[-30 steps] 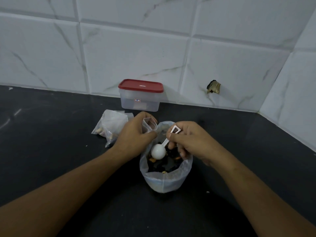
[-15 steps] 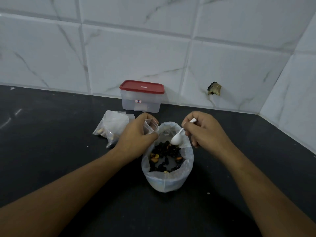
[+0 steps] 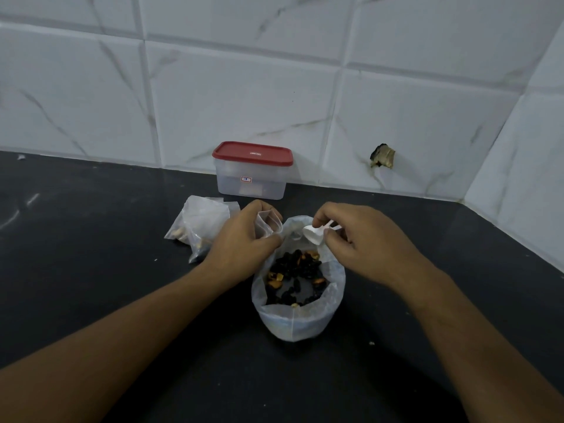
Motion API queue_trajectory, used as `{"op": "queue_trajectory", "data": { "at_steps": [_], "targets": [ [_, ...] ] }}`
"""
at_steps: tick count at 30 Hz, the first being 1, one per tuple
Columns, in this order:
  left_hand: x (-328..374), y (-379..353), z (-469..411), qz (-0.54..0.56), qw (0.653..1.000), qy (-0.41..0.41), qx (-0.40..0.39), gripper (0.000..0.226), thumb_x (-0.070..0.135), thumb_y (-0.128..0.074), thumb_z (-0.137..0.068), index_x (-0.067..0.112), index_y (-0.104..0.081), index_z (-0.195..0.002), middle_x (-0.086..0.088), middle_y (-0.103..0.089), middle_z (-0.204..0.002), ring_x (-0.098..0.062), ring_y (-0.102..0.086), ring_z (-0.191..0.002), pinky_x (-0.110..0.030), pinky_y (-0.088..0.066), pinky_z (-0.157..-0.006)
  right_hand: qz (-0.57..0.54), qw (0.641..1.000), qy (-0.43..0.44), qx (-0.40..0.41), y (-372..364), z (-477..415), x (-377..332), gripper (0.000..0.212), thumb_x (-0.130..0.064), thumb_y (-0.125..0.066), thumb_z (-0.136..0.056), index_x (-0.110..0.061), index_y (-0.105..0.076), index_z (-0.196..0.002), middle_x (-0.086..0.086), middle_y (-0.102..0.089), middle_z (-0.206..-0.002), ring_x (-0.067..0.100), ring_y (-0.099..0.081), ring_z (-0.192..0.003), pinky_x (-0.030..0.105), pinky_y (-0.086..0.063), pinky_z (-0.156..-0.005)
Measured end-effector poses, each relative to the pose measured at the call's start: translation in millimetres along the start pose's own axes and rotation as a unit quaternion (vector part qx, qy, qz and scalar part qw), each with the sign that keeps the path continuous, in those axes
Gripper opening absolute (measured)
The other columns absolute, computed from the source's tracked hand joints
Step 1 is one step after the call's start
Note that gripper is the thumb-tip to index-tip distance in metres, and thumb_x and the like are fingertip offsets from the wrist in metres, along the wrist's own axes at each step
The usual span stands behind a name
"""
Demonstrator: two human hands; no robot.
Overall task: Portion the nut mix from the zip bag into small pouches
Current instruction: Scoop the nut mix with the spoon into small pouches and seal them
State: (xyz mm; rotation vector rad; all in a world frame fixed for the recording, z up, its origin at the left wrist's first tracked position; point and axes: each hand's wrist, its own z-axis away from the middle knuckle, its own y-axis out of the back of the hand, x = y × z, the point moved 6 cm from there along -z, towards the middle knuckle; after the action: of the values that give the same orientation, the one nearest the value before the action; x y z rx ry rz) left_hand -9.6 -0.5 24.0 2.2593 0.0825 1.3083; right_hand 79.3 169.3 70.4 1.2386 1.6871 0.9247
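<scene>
dark counter [image 3: 91,300], nut-filled zip bag [image 3: 300,322]

Surface: black stone countertop [image 3: 91,270], meeting the tiled wall at the back and right. On it:
- zip bag [image 3: 300,323], standing upright, mouth open, nut mix [image 3: 294,270] inside
- filled pouches [image 3: 201,227], heaped to the bag's left
- clear plastic container [image 3: 251,181], red lid [image 3: 252,152], against the wall
- pale crumb [image 3: 371,343], right of the bag
</scene>
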Motion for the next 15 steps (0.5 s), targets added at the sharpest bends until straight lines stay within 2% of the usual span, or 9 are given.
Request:
{"op": "queue_trajectory", "data": {
  "at_steps": [3, 6, 8, 11, 12, 15],
  "targets": [
    [-1.1, 0.2, 0.1, -0.002, 1.000, -0.001, 0.001, 0.022, 0.024, -0.074, -0.088, 0.027, -0.061, -0.106, 0.011, -0.067, -0.095, 0.007, -0.061, -0.077, -0.016, -0.043, -0.065, 0.019, 1.000, -0.003, -0.022, -2.3, -1.0, 1.4, 0.021, -0.020, -0.059, -0.098, -0.033, -0.070, -0.112, -0.015, -0.069, -0.102, -0.007, -0.052, -0.069, 0.015, -0.031, -0.061],
    [-1.7, -0.2, -0.2, -0.004, 1.000, 0.001, 0.000, 0.023, 0.021, -0.074, -0.088, 0.027, -0.061, -0.106, 0.010, -0.067, -0.095, 0.003, -0.062, -0.079, -0.015, -0.044, -0.065, 0.022, 0.999, -0.007, -0.036, -4.0, -2.0, 1.6, 0.022, -0.021, -0.061, -0.098, -0.035, -0.071, -0.110, -0.014, -0.071, -0.110, -0.001, -0.059, -0.084, 0.018, -0.038, -0.066],
    [-1.9, -0.3, 0.1, -0.003, 1.000, 0.004, 0.001, 0.023, 0.020, -0.074, -0.088, 0.027, -0.061, -0.106, 0.009, -0.067, -0.096, 0.000, -0.063, -0.079, -0.015, -0.044, -0.065, 0.012, 0.999, -0.019, -0.048, -6.0, -1.3, 1.3, 0.021, -0.021, -0.061, -0.097, -0.035, -0.072, -0.109, -0.015, -0.071, -0.102, -0.001, -0.061, -0.082, 0.020, -0.040, -0.065],
    [-1.9, -0.4, 0.2, -0.001, 1.000, 0.005, 0.002, 0.023, 0.019, -0.074, -0.088, 0.029, -0.061, -0.104, 0.010, -0.067, -0.095, 0.001, -0.063, -0.079, -0.016, -0.045, -0.065, -0.031, 0.997, -0.055, -0.045, -8.2, 0.1, 0.9, 0.018, -0.020, -0.063, -0.095, -0.033, -0.074, -0.102, -0.020, -0.057, -0.073, -0.004, -0.050, -0.061, 0.018, -0.033, -0.058],
    [-2.0, -0.8, 0.1, -0.001, 1.000, 0.004, 0.002, 0.023, 0.019, -0.074, -0.088, 0.030, -0.061, -0.103, 0.010, -0.067, -0.095, 0.002, -0.063, -0.080, -0.016, -0.045, -0.065, -0.054, 0.995, -0.069, -0.037, -8.5, 0.1, 0.6, 0.017, -0.019, -0.063, -0.094, -0.031, -0.075, -0.098, -0.019, -0.057, -0.071, -0.003, -0.051, -0.059, 0.018, -0.034, -0.058],
    [-2.1, -1.4, 0.6, 0.000, 1.000, 0.000, 0.003, 0.022, 0.018, -0.073, -0.087, 0.029, -0.061, -0.103, 0.010, -0.068, -0.094, 0.003, -0.063, -0.083, -0.017, -0.046, -0.067, -0.163, 0.979, -0.122, -0.016, -10.7, -0.5, 1.2, 0.018, -0.014, -0.061, -0.092, -0.025, -0.076, -0.090, -0.006, -0.072, -0.074, 0.003, -0.061, -0.058, 0.027, -0.052, -0.058]
  ]
}}
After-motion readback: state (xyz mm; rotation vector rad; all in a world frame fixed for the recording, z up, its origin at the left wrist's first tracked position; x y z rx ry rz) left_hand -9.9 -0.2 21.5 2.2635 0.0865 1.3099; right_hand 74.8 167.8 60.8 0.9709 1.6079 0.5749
